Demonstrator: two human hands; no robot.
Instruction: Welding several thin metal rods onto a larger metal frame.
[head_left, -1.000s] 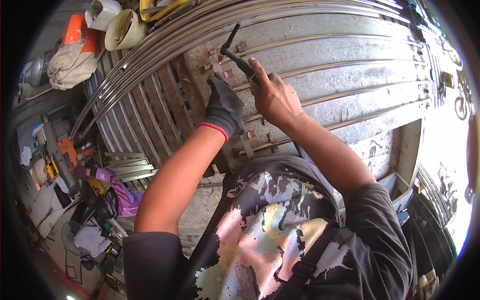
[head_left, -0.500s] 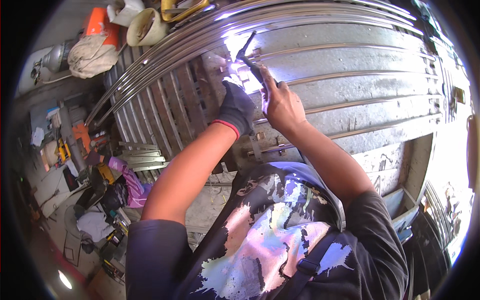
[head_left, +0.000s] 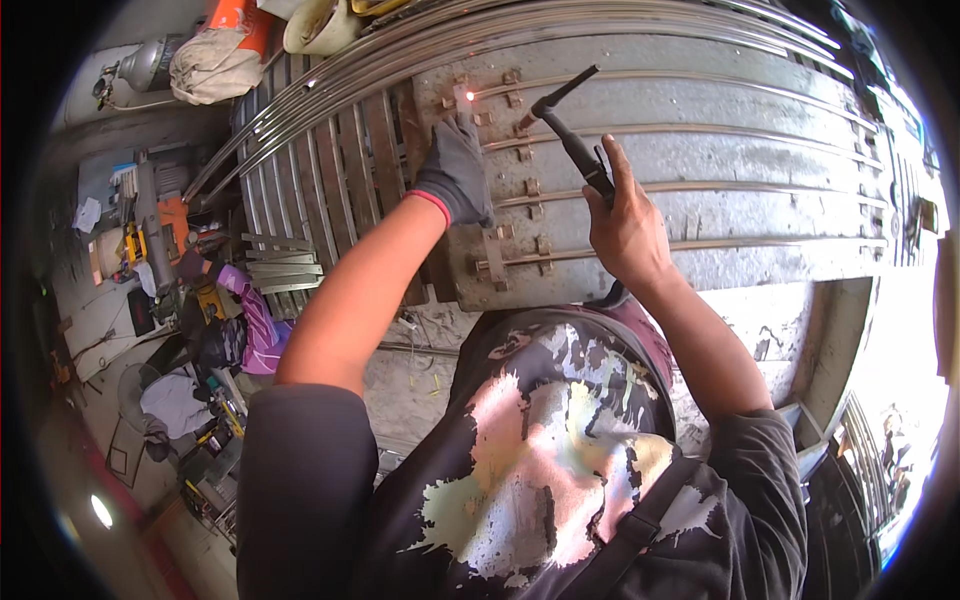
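Observation:
My right hand [head_left: 632, 235] is bare and wraps round a black TIG welding torch [head_left: 577, 145], its index finger stretched along the handle. The torch's nozzle points down and left, above the grey metal plate [head_left: 700, 105] and apart from the work. A dark glove with a red cuff covers my left hand [head_left: 455, 175], which lies at the plate's left side. Its fingers seem closed on the lower end of a short flat metal strip [head_left: 462, 98], though the grip is partly hidden. On that strip glows a small orange-red spot [head_left: 470, 96].
Thin metal rods [head_left: 700, 188] run across the plate between small clips [head_left: 533, 198]. A bundle of long tubes [head_left: 400, 70] curves along the far side. To the left are a slatted metal rack [head_left: 330, 180], another person's purple sleeve [head_left: 255, 310] and scattered tools. A gas cylinder [head_left: 145, 65] lies at far left.
The bright welding arc has gone out, leaving a glowing spot. My right hand has drawn the torch right and away from the strip. The view has shifted, and my left hand remains beside the joint.

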